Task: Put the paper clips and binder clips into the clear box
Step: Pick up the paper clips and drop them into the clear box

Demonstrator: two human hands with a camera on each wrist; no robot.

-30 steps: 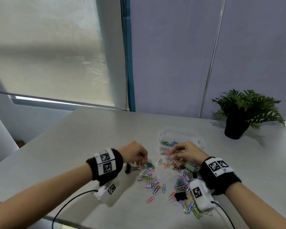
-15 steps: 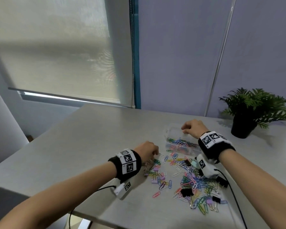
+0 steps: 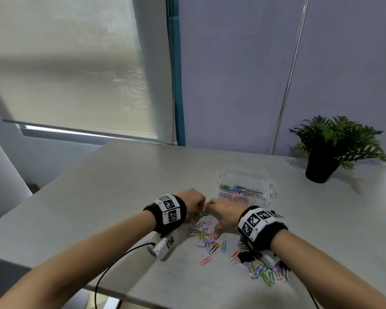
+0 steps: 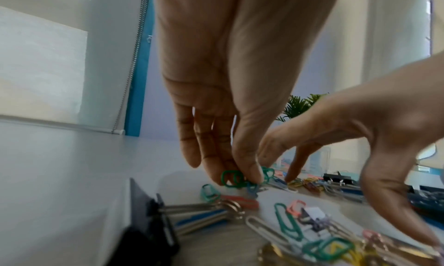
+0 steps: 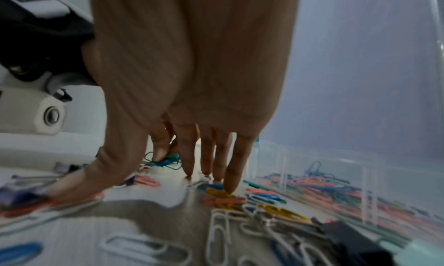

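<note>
Thumb and fingertips of the left hand (image 4: 230, 103) pinch green paper clips (image 4: 234, 179) just above the table (image 3: 98, 186); right hand (image 3: 224, 214) spreads straight fingers onto the scattered pile. Beyond, the clear box (image 3: 245, 192) lies lengthwise left to right

Black wristbands (image 3: 165, 214) with white square-coded tags are worn on both bare forearms; white camera units (image 3: 163, 247), cabled, are slung beneath.
</note>
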